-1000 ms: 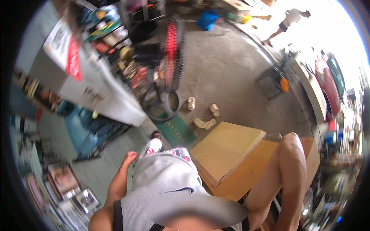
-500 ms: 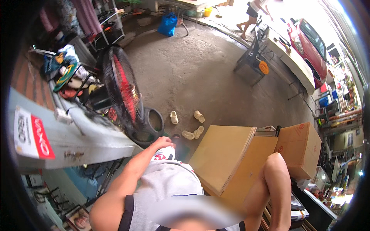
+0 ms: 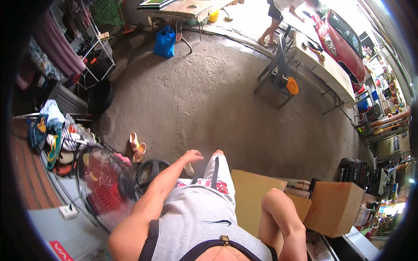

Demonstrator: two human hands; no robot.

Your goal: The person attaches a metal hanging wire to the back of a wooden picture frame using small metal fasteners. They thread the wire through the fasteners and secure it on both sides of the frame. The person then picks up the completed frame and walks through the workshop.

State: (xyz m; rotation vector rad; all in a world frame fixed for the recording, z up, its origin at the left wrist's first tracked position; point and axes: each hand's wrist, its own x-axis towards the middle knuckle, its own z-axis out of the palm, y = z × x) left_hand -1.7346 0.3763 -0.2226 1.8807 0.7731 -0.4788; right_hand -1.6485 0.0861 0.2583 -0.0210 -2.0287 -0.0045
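Observation:
My left hand (image 3: 191, 156) hangs in front of my body at the end of a bent arm. Its fingers are loosely stretched to the right, and nothing shows in them. Just below it, a beige clog (image 3: 189, 170) lies on the floor beside my leg in white shorts (image 3: 221, 174). To the left of that arm stands a fan (image 3: 104, 187) with red blades behind a wire guard. My right arm (image 3: 283, 213) is bent at the elbow, with its hand out of sight. Flat brown boards (image 3: 252, 187) lean next to that elbow.
A cardboard box (image 3: 333, 206) stands at the right. Ahead right are a grey chair (image 3: 278, 71) and a long table (image 3: 320, 65), with a person (image 3: 274, 21) beside it and a red car (image 3: 344, 43) beyond. A blue bag (image 3: 164, 42) sits under the far table; clogs (image 3: 138, 148) lie left.
I have moved forward and my view has shifted: the fan and boards now sit lower in it. My left hand has come away from my thigh, and one leg has swung forward.

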